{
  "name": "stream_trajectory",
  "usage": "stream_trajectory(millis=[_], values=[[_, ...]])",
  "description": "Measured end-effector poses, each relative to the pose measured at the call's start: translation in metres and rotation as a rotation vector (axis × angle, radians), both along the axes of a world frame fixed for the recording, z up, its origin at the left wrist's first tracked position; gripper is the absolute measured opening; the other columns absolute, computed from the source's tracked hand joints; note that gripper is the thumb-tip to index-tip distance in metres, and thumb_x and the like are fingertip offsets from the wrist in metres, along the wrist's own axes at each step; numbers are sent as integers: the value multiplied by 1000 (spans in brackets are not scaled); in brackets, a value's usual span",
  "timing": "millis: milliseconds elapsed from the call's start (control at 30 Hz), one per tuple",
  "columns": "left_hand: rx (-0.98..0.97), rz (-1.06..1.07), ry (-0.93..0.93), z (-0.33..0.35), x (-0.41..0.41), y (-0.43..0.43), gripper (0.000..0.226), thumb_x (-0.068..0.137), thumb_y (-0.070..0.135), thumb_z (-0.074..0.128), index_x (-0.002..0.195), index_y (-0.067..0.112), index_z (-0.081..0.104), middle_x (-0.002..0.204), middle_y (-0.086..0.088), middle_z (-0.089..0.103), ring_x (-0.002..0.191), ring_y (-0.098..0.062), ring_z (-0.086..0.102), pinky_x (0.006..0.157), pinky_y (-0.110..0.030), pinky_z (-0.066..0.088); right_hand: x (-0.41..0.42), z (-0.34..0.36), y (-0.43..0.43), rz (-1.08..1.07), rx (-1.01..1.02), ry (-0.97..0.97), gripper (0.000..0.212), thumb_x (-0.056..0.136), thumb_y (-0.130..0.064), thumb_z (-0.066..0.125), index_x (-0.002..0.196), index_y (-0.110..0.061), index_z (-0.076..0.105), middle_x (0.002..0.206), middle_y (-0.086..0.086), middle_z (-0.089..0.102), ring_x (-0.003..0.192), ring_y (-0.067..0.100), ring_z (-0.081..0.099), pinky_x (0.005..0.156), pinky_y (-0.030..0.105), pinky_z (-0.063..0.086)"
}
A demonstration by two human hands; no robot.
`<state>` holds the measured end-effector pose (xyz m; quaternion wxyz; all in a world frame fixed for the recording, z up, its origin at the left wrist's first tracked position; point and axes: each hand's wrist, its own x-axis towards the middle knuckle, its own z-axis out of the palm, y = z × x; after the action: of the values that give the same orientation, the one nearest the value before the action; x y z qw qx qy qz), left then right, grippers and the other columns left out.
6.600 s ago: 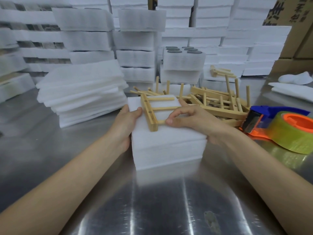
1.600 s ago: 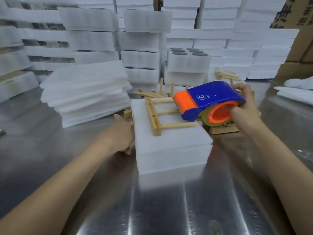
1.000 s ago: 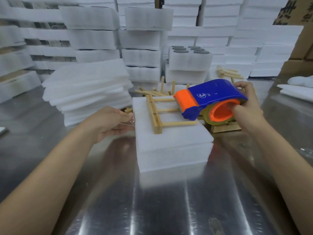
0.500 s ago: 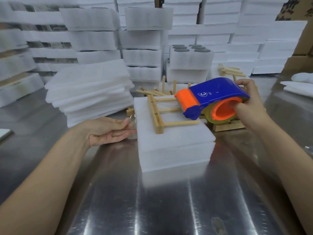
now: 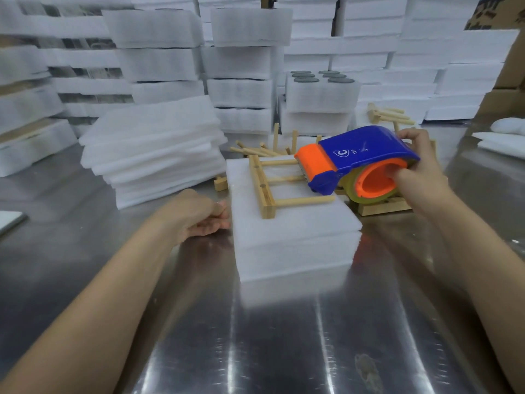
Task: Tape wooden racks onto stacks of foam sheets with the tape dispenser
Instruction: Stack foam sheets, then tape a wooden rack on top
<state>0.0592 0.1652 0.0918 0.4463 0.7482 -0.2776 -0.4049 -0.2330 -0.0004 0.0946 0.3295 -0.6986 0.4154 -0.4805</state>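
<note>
One wooden rack [image 5: 264,191] lies flat on the foam stack [image 5: 295,240] on the steel table [image 5: 199,336] before you. Your right hand [image 5: 417,177] grips the tape dispenser [image 5: 358,160] (blue body, orange nose), fingers curled into its core, holding it just above the rack's rungs near the stack's right edge. Your left hand [image 5: 196,217] lays nearly straight fingers against the stack's left side, grasping nothing visible.

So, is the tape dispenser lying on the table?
No, the right hand holds the tape dispenser over the wooden rack on the foam stack.
</note>
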Motion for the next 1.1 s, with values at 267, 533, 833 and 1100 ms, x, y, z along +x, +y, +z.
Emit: stream_trajectory(millis=[267, 533, 833, 1100], values=[[133, -346, -885, -26, -18, -8, 76, 91, 22, 56, 149, 11, 9, 134, -13, 27, 122, -32, 36, 102, -38, 39, -1, 0, 0, 12, -11, 46, 51, 86, -6, 65, 113, -41, 39, 94, -14, 62, 77, -5, 65, 49, 7, 45], [-714, -221, -1302, 27, -112, 37, 24, 86, 30, 49, 98, 16, 65, 96, -5, 59, 81, -25, 57, 71, -35, 47, -2, 2, -1, 33, -18, 61, 49, 86, -4, 64, 117, -34, 40, 99, -9, 62, 76, -4, 65, 52, 8, 46], [-502, -1018, -1973, -7, -147, 12, 31, 95, 16, 42, 89, 28, 70, 91, 12, 66, 100, -9, 60, 101, -26, 41, -1, 5, 7, 33, -24, 59, 51, 85, 1, 62, 115, -32, 38, 102, -7, 62, 85, 3, 65, 63, 16, 53], [-620, -1117, -1532, 10, -81, 53, 18, 87, 20, 52, 86, 27, 68, 91, 14, 65, 99, -9, 60, 91, -26, 42, 22, -6, 28, 74, -96, 66, 60, 77, 2, 66, 116, -32, 35, 97, -18, 57, 82, -11, 59, 58, 4, 44]])
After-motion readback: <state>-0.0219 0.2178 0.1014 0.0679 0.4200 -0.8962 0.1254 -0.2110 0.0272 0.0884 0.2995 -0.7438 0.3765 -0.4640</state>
